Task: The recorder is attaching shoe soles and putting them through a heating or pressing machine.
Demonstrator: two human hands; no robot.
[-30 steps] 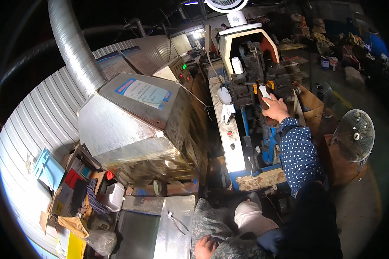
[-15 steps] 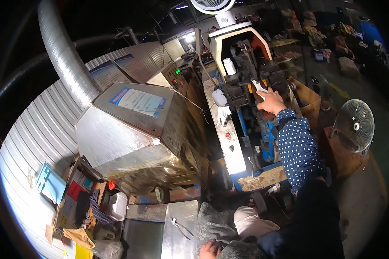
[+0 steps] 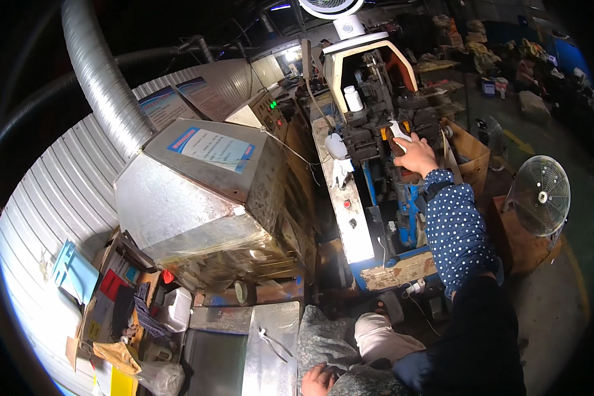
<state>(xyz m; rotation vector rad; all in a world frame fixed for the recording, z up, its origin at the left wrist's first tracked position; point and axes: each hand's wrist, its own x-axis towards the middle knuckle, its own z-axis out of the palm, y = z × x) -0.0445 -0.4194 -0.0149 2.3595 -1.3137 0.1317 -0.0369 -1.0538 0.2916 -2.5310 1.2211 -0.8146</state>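
Observation:
My right hand point(image 3: 417, 156) reaches forward to a dark machine point(image 3: 363, 142), in a blue sleeve with white dots. Its fingers are closed around a brown and white shoe-shaped piece point(image 3: 396, 146), whose white end points into the machine between yellow parts. The hand hides some of that piece. At the lower edge my left hand point(image 3: 318, 381) lies on the grey patterned cloth point(image 3: 327, 340) over my lap, fingers stretched out, holding nothing that shows. To its left a pair of pliers point(image 3: 274, 344) rests on a metal plate point(image 3: 264, 369).
On the left stands a metal-hooded machine point(image 3: 178, 198) with a duct point(image 3: 102, 72). A cluttered box point(image 3: 105, 297) sits below it. A cardboard box point(image 3: 468, 155) is beside the right forearm, and a standing fan point(image 3: 541, 197) is farther right. White gloves point(image 3: 341, 173) lie on the machine's pale ledge.
The shoe-shaped piece has turned slightly in my right hand, showing more brown near the fingers. My left hand stays on my lap. The whole view has shifted a little.

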